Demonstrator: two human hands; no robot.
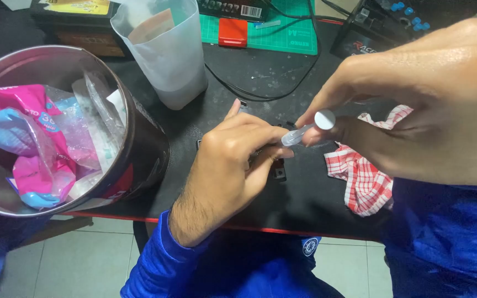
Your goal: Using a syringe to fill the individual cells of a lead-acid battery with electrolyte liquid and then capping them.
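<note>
Small clear plastic syringe (299, 134) pinched in right hand (432, 105) fingers; left hand (233, 160) fingers closed on small black part (278, 172) over dark tabletop (305, 198).

Round tin (139, 160) of wrappers (34, 143) at the desk's left; cup (167, 60) behind it; cloth (362, 176) right.

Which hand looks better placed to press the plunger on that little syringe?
The right hand, probably. Its fingers already pinch the small clear syringe near the round plunger top. The left hand is curled around a small dark part on the black desk, holding it under the syringe tip.
</note>
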